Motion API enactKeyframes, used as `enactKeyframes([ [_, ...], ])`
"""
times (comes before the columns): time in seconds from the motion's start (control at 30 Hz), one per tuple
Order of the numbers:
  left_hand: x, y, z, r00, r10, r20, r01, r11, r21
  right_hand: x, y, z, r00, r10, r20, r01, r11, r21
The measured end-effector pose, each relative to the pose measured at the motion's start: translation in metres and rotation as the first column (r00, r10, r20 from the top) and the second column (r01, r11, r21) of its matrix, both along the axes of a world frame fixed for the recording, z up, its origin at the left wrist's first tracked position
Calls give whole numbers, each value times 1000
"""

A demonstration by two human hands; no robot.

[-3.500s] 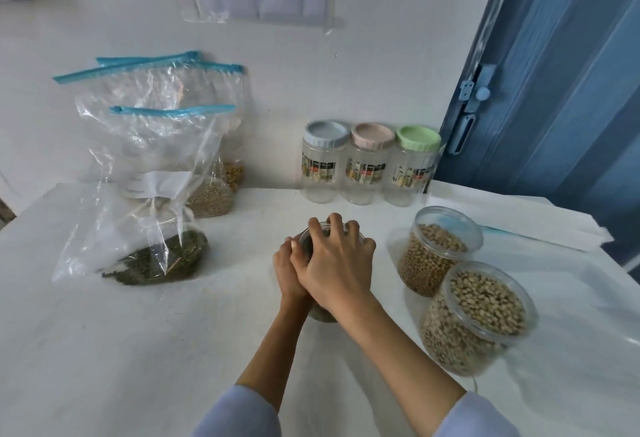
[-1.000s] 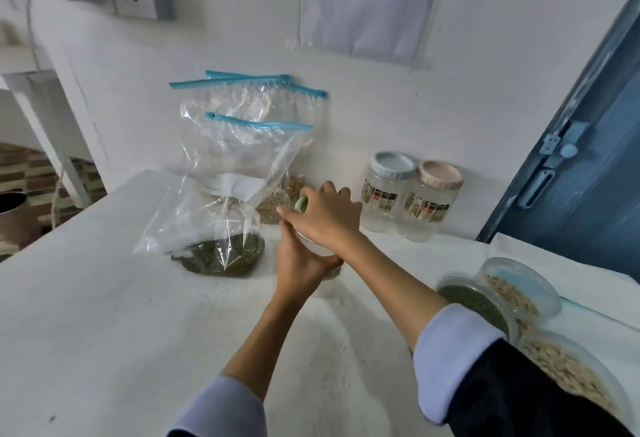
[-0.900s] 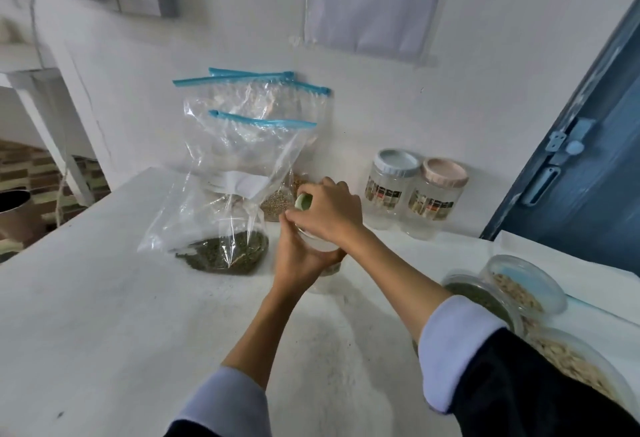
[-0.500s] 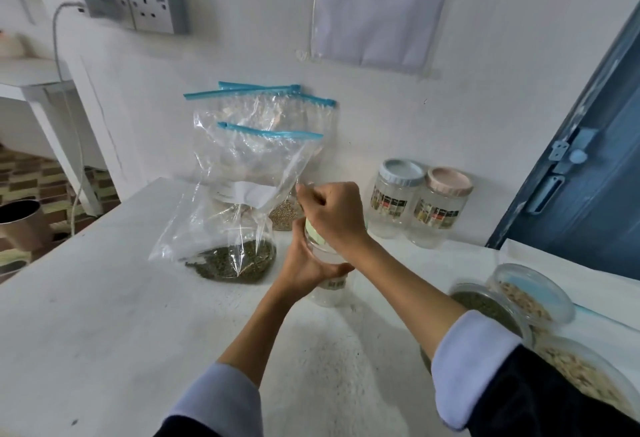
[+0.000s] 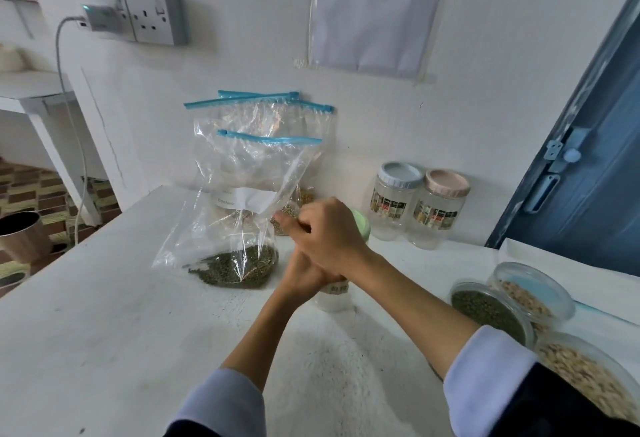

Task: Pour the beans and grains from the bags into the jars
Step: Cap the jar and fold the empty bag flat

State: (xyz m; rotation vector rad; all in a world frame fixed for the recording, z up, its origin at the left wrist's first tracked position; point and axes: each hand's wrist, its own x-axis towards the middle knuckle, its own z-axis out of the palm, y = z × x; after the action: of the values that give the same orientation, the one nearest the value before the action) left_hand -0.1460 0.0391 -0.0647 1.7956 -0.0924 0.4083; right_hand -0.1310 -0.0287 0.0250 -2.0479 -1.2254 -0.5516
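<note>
An empty clear jar with a green lid stands mid-table. My left hand grips its body from the left. My right hand is curled over the green lid from above. Just left of the jar sits a clear zip bag with green beans in its bottom. Two more zip bags with grains lean on the wall behind it. At the right stand open jars: one of green beans, one of pale beans and one of pale grains.
Two empty jars, one blue-lidded and one pink-lidded, stand against the wall. A blue door is at the right. A wall socket is at the upper left, and a metal bin is on the floor left of the white table.
The lidded jar of green beans I held earlier now stands open at the right. I have taken the green-lidded jar from the wall row to mid-table; my right hand has turned on its lid.
</note>
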Motion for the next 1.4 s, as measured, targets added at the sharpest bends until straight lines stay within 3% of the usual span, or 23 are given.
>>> enactKeyframes([
  [0.07,-1,2,0,1000,8,-8,-8,1000,-29,-5,3,9,999,-12,51,10,999,33],
  [0.13,0,5,-4,998,29,-50,-33,996,-81,-1,3,18,986,-168,21,168,956,-239],
  [0.2,1,5,-5,996,32,-84,-41,993,-111,7,-1,25,884,-464,51,390,675,-627],
  [0.23,1,4,-5,996,17,-91,-27,993,-117,8,-2,27,834,-551,44,400,547,-736],
  [0.27,3,4,-6,996,17,-90,-28,993,-113,9,-2,26,806,-592,15,368,480,-796],
  [0.33,4,6,-10,996,43,-78,-53,991,-125,11,0,23,822,-569,-11,310,465,-829],
  [0.43,2,11,-12,993,73,-93,-87,983,-163,14,-1,27,902,-432,-11,250,544,-801],
  [0.53,-3,17,-10,995,54,-88,-70,978,-195,20,-9,31,936,-323,-138,131,685,-717],
  [0.6,-7,21,-10,995,27,-91,-46,976,-213,25,-17,26,943,-238,-232,46,785,-618],
  [0.67,-10,24,-10,995,22,-99,-44,973,-226,27,-25,21,923,-85,-375,-84,906,-415],
  [0.73,-13,28,-9,994,39,-103,-61,975,-215,28,-30,22,826,70,-559,-108,994,-35],
  [0.77,-15,30,-9,993,43,-106,-65,976,-207,30,-32,22,755,143,-640,-40,984,173],
  [0.83,-17,32,-8,993,40,-109,-61,980,-188,40,-36,17,551,317,-772,197,850,489],
  [0.87,-18,33,-9,994,40,-104,-58,983,-175,47,-39,9,441,394,-807,323,769,552],
  [0.9,-19,33,-10,994,41,-100,-57,986,-158,52,-41,1,364,433,-825,426,710,561],
  [1.0,-22,33,-12,993,60,-97,-72,991,-117,51,-46,-32,243,344,-907,621,663,418],
  [1.1,-23,31,-11,993,83,-81,-90,991,-96,45,-51,-64,75,220,-973,734,648,203],
  [1.17,-24,31,-11,994,81,-76,-86,993,-77,43,-54,-81,11,150,-989,756,646,106],
  [1.27,-26,32,-11,994,53,-91,-57,998,-41,43,-55,-98,40,2,-999,757,652,32],
  [1.4,-30,37,-9,996,-15,-89,12,1000,-25,46,-60,-108,191,-403,-895,746,652,-134],
])
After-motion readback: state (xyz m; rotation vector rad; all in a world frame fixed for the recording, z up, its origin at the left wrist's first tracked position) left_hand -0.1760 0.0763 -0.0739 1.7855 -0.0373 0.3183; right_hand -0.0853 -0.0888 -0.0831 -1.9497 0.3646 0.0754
